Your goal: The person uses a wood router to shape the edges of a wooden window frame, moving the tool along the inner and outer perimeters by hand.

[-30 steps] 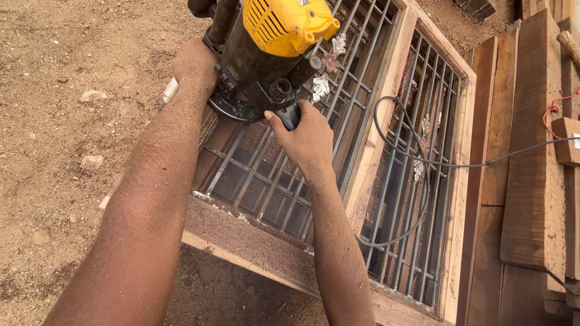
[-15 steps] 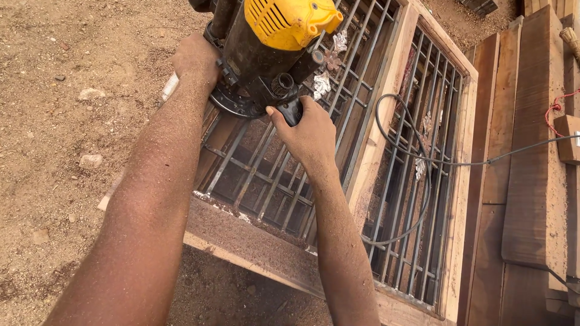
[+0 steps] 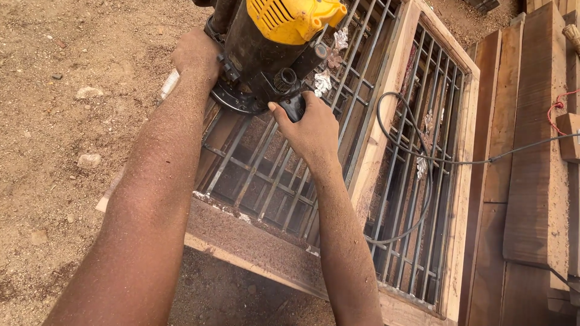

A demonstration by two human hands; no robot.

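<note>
A: Head view. What's in hand?

B: Black-bodied power router with a yellow plastic top cap (image 3: 272,45). It sits on the left rail of a pale wooden window frame with a dark metal bar grille (image 3: 386,108). The top of the tool is cut off by the picture edge.

A: Left hand?

B: Left hand (image 3: 196,54) is wrapped around the tool's left side handle. The handle itself is hidden under the hand; the fingers are mostly out of sight behind the body.

A: Right?

B: Right hand (image 3: 311,130) is clenched on the black knob at the tool's right side, with the thumb on top pointing toward the base. Only a bit of the knob shows.

A: Cutter?

B: Can't see it. The base plate and hands cover the contact point.

A: Cord?

B: Black power cable (image 3: 423,160) loops over the grille's right panel, then runs off the right edge. Its join to the tool isn't visible.

A: Surroundings?

B: Sawdust on both forearms and on the frame's near rail. Stacked brown wooden planks (image 3: 534,151) lie to the right, partly cropped. Sandy ground with small stones (image 3: 60,121) is on the left. Silver leaf-shaped ornaments (image 3: 323,81) on the bars sit just beside the tool, with detail hard to read.
</note>
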